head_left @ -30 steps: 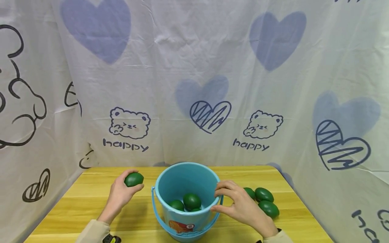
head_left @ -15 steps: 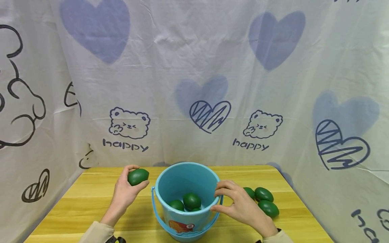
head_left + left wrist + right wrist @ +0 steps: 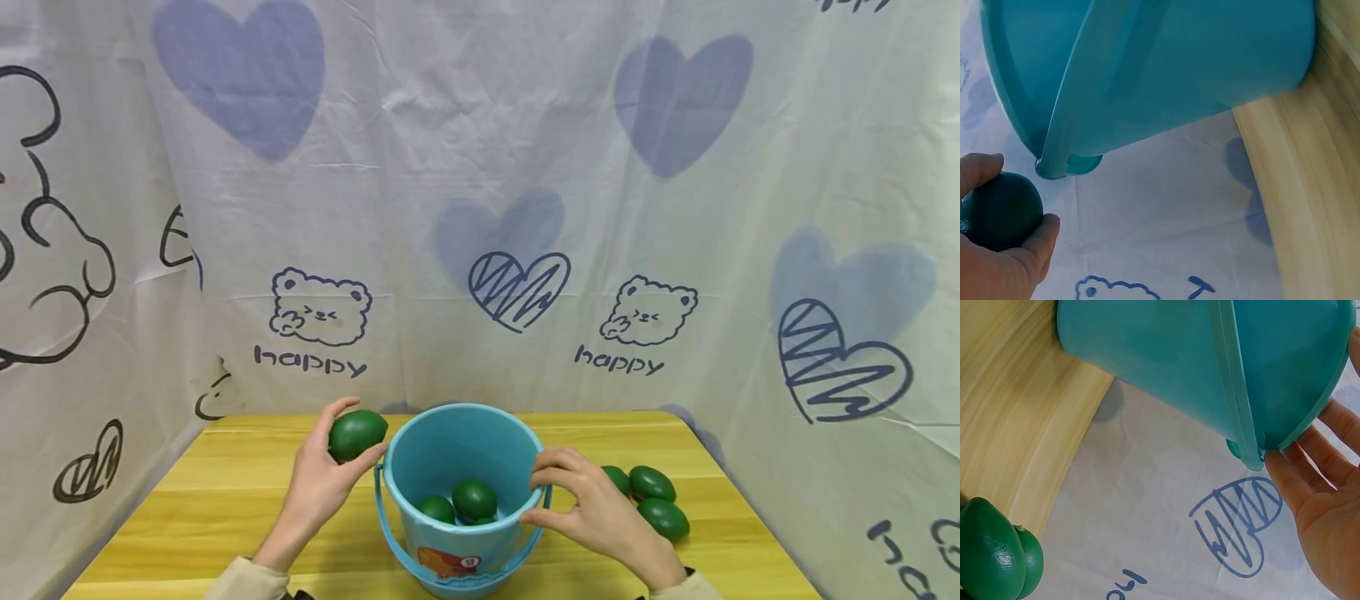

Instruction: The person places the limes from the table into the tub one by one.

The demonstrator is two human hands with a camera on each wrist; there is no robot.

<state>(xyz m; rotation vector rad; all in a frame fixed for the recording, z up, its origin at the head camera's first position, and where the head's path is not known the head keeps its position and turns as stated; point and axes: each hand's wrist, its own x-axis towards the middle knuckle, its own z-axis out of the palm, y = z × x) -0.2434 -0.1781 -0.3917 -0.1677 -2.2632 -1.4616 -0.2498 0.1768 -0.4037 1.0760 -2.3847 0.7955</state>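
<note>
My left hand (image 3: 323, 477) holds a dark green avocado (image 3: 357, 436) between thumb and fingers, raised at the left side of the light blue bucket (image 3: 467, 548). In the left wrist view the avocado (image 3: 1005, 211) sits just outside the bucket's rim, below the handle joint (image 3: 1054, 167). My right hand (image 3: 597, 510) holds the bucket's right rim, its fingertips along the edge. Inside the bucket lie several more avocados (image 3: 474, 500), partly hidden by the front wall.
Several avocados (image 3: 663, 518) lie on the wooden table (image 3: 187, 500), right of the bucket and partly behind my right hand. The bucket's handle (image 3: 386, 525) hangs down in front. A white printed cloth (image 3: 420, 208) rises behind and beside the table.
My left hand has moved right and slightly up with the avocado, closer to the bucket's rim. My right hand and the bucket have stayed in place.
</note>
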